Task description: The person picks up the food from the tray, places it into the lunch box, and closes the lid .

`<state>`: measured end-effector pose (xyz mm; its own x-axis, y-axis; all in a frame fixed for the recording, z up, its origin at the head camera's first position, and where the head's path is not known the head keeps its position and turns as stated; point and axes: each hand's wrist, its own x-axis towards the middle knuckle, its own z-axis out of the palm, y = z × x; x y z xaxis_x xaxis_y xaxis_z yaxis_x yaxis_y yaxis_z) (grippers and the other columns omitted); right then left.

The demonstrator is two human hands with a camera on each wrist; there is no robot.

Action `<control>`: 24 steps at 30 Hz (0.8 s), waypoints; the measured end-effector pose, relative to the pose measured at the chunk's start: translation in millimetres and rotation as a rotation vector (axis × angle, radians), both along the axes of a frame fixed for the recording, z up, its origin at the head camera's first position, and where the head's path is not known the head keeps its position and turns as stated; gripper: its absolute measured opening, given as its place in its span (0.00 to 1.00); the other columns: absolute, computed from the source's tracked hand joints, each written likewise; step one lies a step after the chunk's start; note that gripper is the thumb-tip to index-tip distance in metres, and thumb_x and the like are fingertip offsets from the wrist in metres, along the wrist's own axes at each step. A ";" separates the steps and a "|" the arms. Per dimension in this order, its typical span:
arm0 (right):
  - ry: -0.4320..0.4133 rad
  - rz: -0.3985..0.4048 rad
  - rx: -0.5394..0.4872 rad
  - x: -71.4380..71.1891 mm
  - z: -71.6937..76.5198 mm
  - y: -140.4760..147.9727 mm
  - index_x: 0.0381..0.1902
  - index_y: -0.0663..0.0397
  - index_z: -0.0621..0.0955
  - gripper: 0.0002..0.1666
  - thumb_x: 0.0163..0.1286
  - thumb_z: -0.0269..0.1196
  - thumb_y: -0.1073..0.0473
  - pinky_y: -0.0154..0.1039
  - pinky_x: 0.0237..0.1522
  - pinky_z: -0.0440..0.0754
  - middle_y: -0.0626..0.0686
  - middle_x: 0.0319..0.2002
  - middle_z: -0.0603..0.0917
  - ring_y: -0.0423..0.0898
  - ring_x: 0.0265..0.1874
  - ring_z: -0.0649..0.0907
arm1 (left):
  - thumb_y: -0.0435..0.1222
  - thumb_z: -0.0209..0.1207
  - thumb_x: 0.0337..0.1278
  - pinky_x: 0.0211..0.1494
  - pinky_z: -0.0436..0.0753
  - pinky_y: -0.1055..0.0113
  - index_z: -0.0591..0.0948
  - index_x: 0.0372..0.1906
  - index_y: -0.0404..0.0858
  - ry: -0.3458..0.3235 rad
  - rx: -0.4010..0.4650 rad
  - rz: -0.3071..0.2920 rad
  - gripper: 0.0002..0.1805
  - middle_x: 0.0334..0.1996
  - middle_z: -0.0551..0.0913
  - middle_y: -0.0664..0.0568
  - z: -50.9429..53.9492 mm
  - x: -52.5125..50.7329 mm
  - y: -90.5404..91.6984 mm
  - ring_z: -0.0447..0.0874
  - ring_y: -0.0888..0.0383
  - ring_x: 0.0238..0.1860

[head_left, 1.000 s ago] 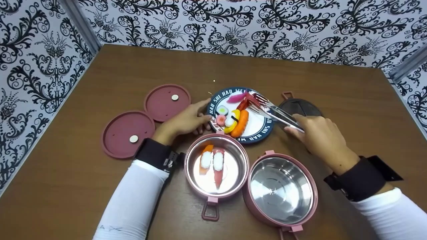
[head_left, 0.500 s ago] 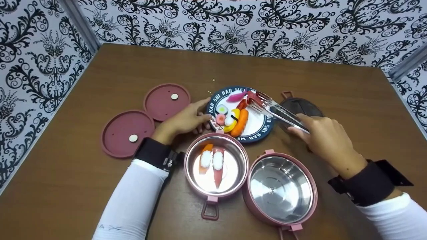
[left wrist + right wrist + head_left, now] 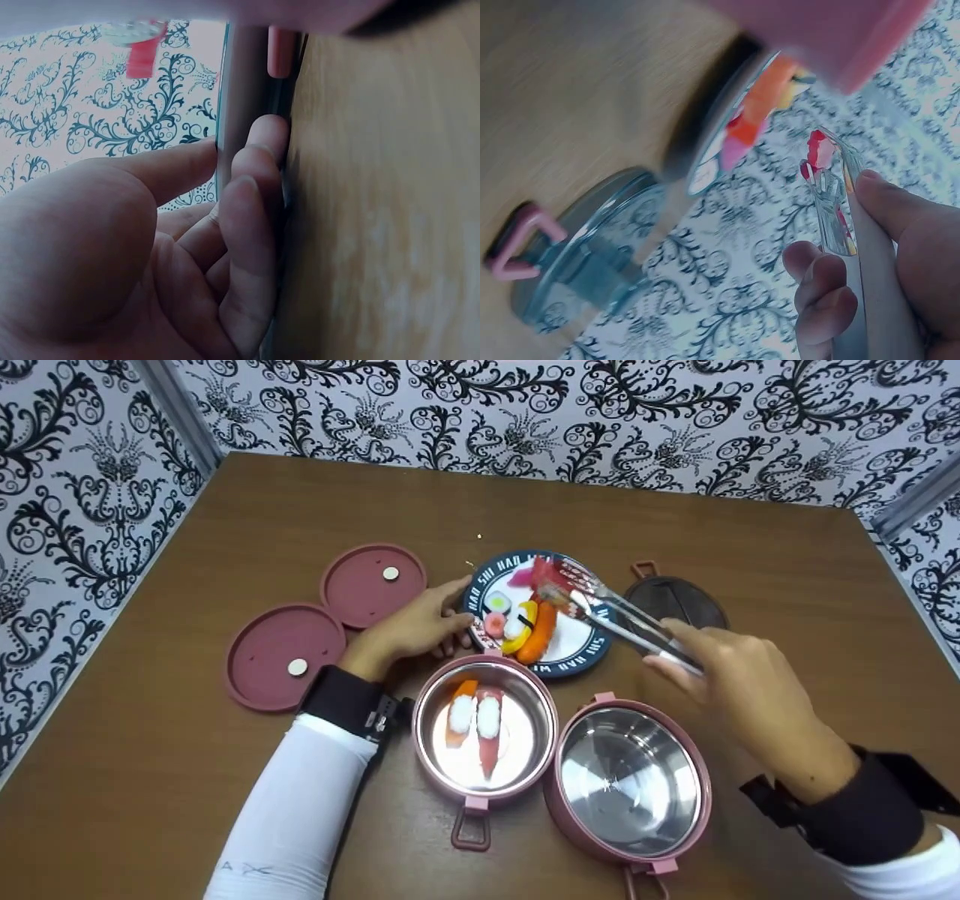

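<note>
With thumb and curled fingers, my left hand (image 3: 420,622) grips the left rim of a blue-and-white plate (image 3: 581,666). My right hand (image 3: 750,690) squeezes metal tongs (image 3: 637,626). Pinched in their tips is a red toy food piece (image 3: 546,576), which hangs apart from the plate in the right wrist view. On the plate lie an orange sausage (image 3: 538,634), a yellow piece with a black band (image 3: 519,630), small round pieces (image 3: 495,622) and a partly hidden magenta piece (image 3: 519,578). Two sushi pieces (image 3: 488,718) sit inside the nearer-left steel-lined pot (image 3: 520,750).
A second pink steel-lined pot (image 3: 630,780) touches the first on its right. Two pink round lids (image 3: 281,641) lie at the left, each with a white knob. Behind my right hand is a dark transparent lid (image 3: 679,604) with a pink handle. Patterned panels border the table.
The red piece in the tongs has risen off the plate and shifted slightly left. My right hand has moved right and a little toward me. The left hand keeps its place at the plate.
</note>
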<state>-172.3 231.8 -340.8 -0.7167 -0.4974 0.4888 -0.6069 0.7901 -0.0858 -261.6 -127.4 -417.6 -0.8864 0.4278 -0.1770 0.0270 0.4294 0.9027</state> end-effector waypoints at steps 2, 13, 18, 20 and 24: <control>0.015 0.024 -0.003 5.6 1.9 -4.1 0.52 0.60 0.85 0.25 0.59 0.75 0.56 0.47 0.20 0.78 0.55 0.24 0.84 0.47 0.18 0.80 | 0.37 0.51 0.75 0.24 0.81 0.68 0.50 0.81 0.46 -0.008 0.004 0.002 0.37 0.27 0.83 0.47 0.4 -0.7 -0.1 0.78 0.59 0.20; -0.013 0.083 0.015 35.9 8.3 -17.7 0.58 0.53 0.84 0.31 0.55 0.77 0.56 0.33 0.19 0.76 0.50 0.26 0.86 0.37 0.16 0.76 | 0.37 0.51 0.75 0.24 0.82 0.67 0.50 0.81 0.47 0.001 0.007 0.004 0.37 0.27 0.83 0.47 1.3 0.6 1.1 0.79 0.59 0.21; -0.005 0.152 0.016 45.9 6.6 -19.9 0.57 0.53 0.85 0.31 0.52 0.77 0.55 0.31 0.20 0.76 0.50 0.30 0.88 0.36 0.18 0.78 | 0.37 0.51 0.75 0.24 0.81 0.67 0.50 0.81 0.46 -0.001 0.013 0.003 0.37 0.26 0.82 0.49 1.8 1.0 0.9 0.79 0.59 0.20; -0.012 0.171 0.014 49.9 5.3 -20.9 0.55 0.52 0.86 0.30 0.53 0.77 0.53 0.31 0.22 0.78 0.49 0.31 0.89 0.37 0.19 0.81 | 0.37 0.51 0.75 0.23 0.81 0.68 0.50 0.81 0.46 0.005 0.006 0.006 0.37 0.25 0.81 0.49 1.6 1.1 0.4 0.78 0.60 0.20; -0.055 0.197 0.029 59.0 5.7 -22.8 0.56 0.47 0.85 0.30 0.55 0.76 0.50 0.31 0.25 0.80 0.45 0.32 0.89 0.36 0.23 0.84 | 0.37 0.52 0.75 0.24 0.80 0.68 0.50 0.81 0.46 0.004 0.002 0.006 0.37 0.25 0.80 0.49 1.8 1.3 0.5 0.78 0.60 0.20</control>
<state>-113.2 209.0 -335.1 -0.6296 -0.6437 0.4350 -0.7448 0.6593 -0.1025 -260.3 -126.9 -415.7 -0.8897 0.4229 -0.1721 0.0283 0.4274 0.9036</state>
